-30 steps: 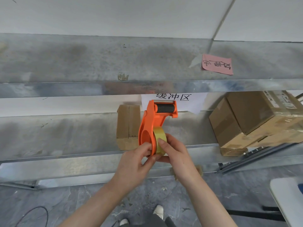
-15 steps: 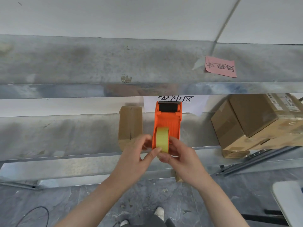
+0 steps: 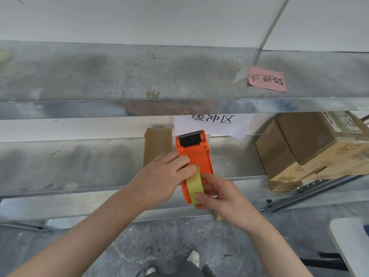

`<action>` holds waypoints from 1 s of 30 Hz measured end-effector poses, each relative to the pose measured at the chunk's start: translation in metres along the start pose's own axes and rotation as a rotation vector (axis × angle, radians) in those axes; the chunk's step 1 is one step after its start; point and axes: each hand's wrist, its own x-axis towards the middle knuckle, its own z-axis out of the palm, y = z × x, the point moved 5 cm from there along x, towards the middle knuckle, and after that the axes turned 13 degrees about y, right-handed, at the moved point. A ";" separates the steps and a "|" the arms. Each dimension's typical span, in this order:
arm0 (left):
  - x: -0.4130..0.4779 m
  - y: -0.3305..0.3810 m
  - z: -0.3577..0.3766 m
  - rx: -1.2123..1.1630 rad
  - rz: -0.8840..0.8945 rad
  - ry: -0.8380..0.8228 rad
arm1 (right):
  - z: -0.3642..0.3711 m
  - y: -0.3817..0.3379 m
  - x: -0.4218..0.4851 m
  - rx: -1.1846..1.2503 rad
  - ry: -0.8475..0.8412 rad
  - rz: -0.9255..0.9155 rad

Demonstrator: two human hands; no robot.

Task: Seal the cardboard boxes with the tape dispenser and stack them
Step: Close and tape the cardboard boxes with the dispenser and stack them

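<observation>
Orange plastic tape dispenser (image 3: 196, 156), at the centre of the frame, looks light and rigid, best gripped low round its roll of pale yellow tape (image 3: 195, 184), clear of the toothed blade on top; the right hand (image 3: 221, 196) is curled round that low end. The left hand (image 3: 159, 176) lays near-straight fingers across its ribbed face by the thin, sticky loose end; with the thumb hidden, I cannot tell if it pinches. Beyond, a small brown cardboard box (image 3: 156, 144) stands on the grey metal shelf (image 3: 79, 162), larger taped cardboard boxes (image 3: 299, 144) at right.
</observation>
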 end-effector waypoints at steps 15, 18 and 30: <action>-0.013 0.007 0.014 -0.107 -0.094 -0.075 | 0.002 0.003 -0.006 -0.123 -0.004 -0.012; -0.011 -0.001 0.015 -0.162 -0.285 0.032 | 0.001 0.002 -0.007 0.011 -0.002 0.036; -0.030 0.046 0.002 -0.884 -1.106 0.107 | 0.001 -0.014 -0.014 0.360 0.173 -0.019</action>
